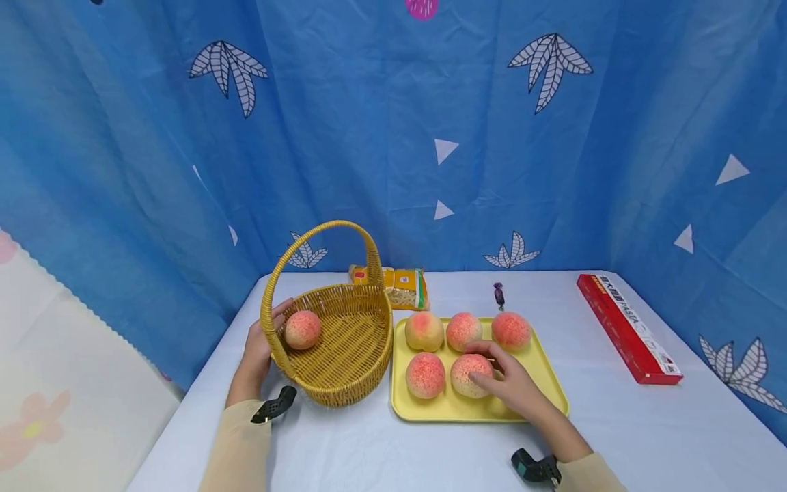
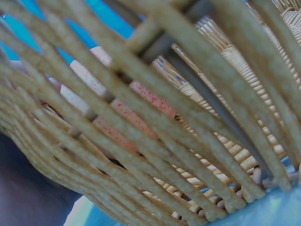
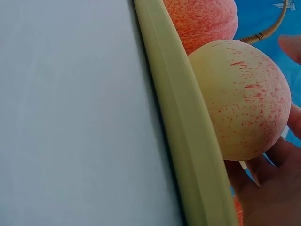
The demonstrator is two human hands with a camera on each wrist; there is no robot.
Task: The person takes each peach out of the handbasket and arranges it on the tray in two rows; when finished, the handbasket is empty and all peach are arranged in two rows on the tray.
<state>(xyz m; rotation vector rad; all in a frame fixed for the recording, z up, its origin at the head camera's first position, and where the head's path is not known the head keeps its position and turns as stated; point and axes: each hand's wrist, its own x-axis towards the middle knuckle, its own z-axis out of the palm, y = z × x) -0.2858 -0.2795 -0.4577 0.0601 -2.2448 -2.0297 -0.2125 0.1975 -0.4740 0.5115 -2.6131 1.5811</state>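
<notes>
My left hand [image 1: 255,348] holds the left side of a woven wicker basket [image 1: 353,389], its fingers over the rim below the tall handle. A pink-red peach [image 1: 302,330] lies inside, near that hand; the left wrist view shows this peach [image 2: 124,117] through the weave. My right hand [image 1: 510,383] curls its thumb and fingers round a pale, red-speckled peach [image 1: 470,377] at the front of a yellow tray [image 1: 402,408]. In the right wrist view, one finger stands off from this peach [image 3: 242,101], while others lie behind and below it.
Several other peaches share the tray, including one at front left [image 1: 425,375] and one at back right [image 1: 511,331]. Behind the basket lies a pasta bag [image 1: 406,287]. A small purple wrapped candy [image 1: 499,296] and a long red pasta box [image 1: 630,331] lie on the white table.
</notes>
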